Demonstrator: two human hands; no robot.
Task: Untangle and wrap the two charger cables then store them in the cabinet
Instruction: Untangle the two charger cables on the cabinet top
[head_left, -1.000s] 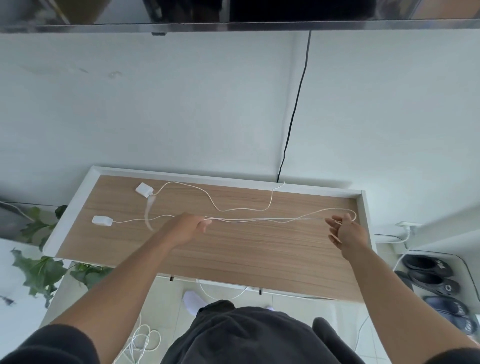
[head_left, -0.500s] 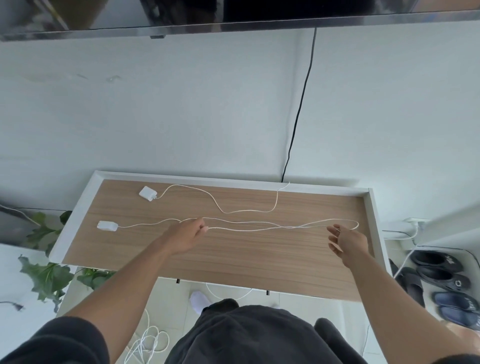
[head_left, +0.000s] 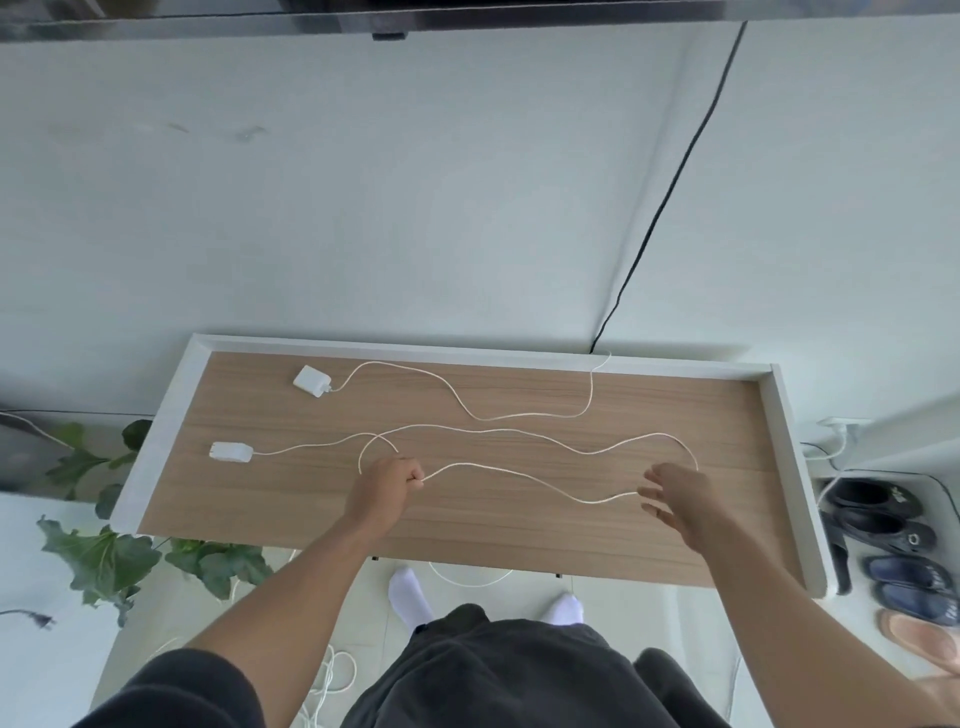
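Two white charger cables lie on the wooden top of the cabinet (head_left: 519, 535). The far adapter (head_left: 310, 381) has its cable (head_left: 467, 413) winding right to the back rim. From the near adapter (head_left: 231, 451) the second cable (head_left: 519, 431) runs right, bends round my right hand and comes back to my left. My left hand (head_left: 387, 486) is a fist gripping this cable, with a small loop just above it. My right hand (head_left: 675, 496) has its fingers spread, and the cable's bend passes round it; no pinch is visible.
The cabinet top has a raised white rim (head_left: 795, 467) at the back and sides. A black wire (head_left: 670, 197) runs down the wall. A plant (head_left: 104, 556) stands at the left, shoes (head_left: 883, 525) at the right, and more white cable (head_left: 332, 675) lies on the floor.
Both hands have drawn back toward the near edge. The held cable has gone from taut to slack and wavy, with a loop forming by my left hand. My right hand's fingers have spread.
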